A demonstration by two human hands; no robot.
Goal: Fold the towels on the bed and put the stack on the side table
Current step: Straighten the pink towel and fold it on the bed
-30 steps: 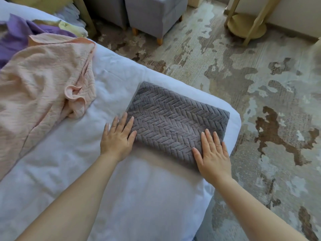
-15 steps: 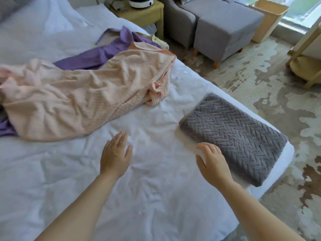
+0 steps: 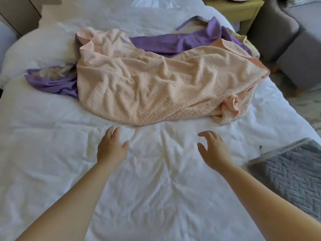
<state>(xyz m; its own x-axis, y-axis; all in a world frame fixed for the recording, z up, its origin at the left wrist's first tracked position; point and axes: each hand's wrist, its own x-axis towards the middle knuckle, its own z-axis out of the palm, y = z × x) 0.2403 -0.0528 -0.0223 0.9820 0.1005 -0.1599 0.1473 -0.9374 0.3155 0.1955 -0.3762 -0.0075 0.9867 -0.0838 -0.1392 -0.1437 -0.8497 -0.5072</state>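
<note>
- The left hand [image 3: 111, 148] hovers palm down over the white bedsheet [image 3: 52, 162]. Its fingers are loosely straight, it holds nothing, and whether it touches the sheet I cannot tell.
- The right hand [image 3: 214, 152] is level with it and well apart. It is also empty, with the fingers slightly curled and the thumb held out, which looks like readiness to take hold of cloth.
- A grey herringbone towel [image 3: 291, 174] lies at the right edge as a flat folded rectangle near the bed's corner. It was probably set aside there to keep the middle of the bed free for folding.
- A peach towel [image 3: 156, 91] lies crumpled just beyond both sets of fingertips. Being uppermost and nearest, it is likely the next one to fold.
- A purple towel [image 3: 173, 42] is spread partly under the peach one and shows on both sides of it. A pale yellow cloth [image 3: 249, 43] peeks out at its far right end.
- The yellow wooden side table [image 3: 239, 9] stands past the bed's far right corner, beside a grey armchair [image 3: 278, 28]. The stack has to end up there, and that step is not yet started.
</note>
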